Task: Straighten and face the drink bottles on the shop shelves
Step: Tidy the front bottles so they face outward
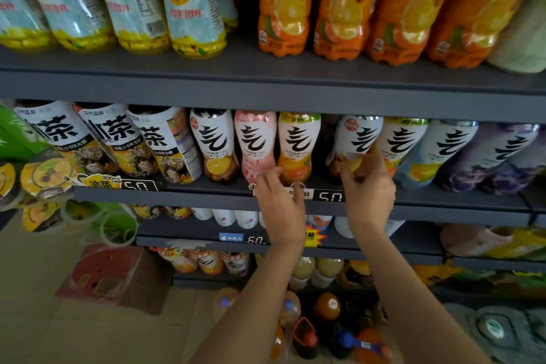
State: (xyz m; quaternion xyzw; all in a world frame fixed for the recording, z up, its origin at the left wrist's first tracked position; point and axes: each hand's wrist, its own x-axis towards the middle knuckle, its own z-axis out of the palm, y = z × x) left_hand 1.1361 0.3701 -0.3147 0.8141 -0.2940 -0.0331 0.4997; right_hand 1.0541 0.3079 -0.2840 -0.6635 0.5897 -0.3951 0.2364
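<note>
STEP: you're facing the middle shelf (413, 201) row | RIGHT: right hand (369, 186) grips brown-based bottle (353, 142) at 3 o'clock of the gap | LEFT: left hand (280, 198) loose, fingers wide, touching orange-based bottle (297, 148) | NEXT: likely close the gap, label forward.

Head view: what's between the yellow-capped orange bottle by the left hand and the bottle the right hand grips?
No bottle: a dark gap in the row separates the orange bottle from the gripped bottle, in the head view.

two bare forearms and hands (279, 210), no sleeves.
</note>
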